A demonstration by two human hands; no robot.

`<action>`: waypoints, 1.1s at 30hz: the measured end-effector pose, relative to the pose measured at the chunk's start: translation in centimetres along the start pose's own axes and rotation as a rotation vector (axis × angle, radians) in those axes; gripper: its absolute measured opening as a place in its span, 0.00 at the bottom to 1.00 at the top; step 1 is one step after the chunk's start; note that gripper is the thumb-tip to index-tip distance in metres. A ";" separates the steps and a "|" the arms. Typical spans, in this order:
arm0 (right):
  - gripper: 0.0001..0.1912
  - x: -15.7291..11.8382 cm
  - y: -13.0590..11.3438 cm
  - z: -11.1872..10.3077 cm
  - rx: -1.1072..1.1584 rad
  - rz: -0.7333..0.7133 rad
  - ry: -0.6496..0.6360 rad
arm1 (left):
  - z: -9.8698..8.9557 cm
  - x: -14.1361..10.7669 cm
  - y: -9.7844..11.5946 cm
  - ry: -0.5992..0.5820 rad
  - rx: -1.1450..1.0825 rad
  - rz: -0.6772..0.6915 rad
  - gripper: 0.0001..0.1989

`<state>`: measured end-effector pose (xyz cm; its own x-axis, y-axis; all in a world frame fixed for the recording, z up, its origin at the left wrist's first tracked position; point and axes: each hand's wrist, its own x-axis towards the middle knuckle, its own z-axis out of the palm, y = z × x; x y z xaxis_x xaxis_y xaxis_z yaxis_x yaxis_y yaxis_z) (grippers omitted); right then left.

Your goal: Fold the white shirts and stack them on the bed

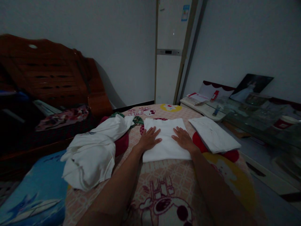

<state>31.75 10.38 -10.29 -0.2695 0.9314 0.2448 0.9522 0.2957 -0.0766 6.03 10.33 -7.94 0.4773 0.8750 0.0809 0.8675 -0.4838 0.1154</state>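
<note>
A white cloth (166,147), folded into a rough rectangle, lies flat on the patterned pink cover (166,172). On its left part rests my left hand (150,139), palm down with the fingers spread. My right hand (182,138) lies the same way on its right part, fingers apart. Neither hand grips anything. Another folded white cloth (213,134) sits to the right, partly over a red patch of the cover. Crumpled white fabric (94,157) is heaped at the left, with dark red and green cloth partly under it.
A wooden bench (51,78) with clothing on it stands at the left. A blue printed cloth (42,188) is at the lower left. To the right are a glass-topped stand (249,119), papers (196,98) and a cup (284,122). A tall white cabinet-like unit (168,75) stands behind.
</note>
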 end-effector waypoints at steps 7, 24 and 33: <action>0.28 0.0 0.4 0.9 0.043 -0.018 0.050 | -0.1 0.0 0.0 0.019 -0.026 0.005 0.30; 0.27 -6.7 2.7 -1.4 0.280 0.101 -0.055 | -0.6 -3.7 -1.9 0.162 -0.342 -0.186 0.32; 0.23 -7.8 2.1 -0.9 0.340 0.354 0.242 | -1.5 -7.5 -0.6 0.261 -0.591 -0.416 0.20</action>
<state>35.99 3.58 -11.53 0.1377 0.9226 0.3602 0.8678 0.0629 -0.4929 1.68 4.06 -7.12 0.0157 0.9904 0.1373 0.7141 -0.1072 0.6918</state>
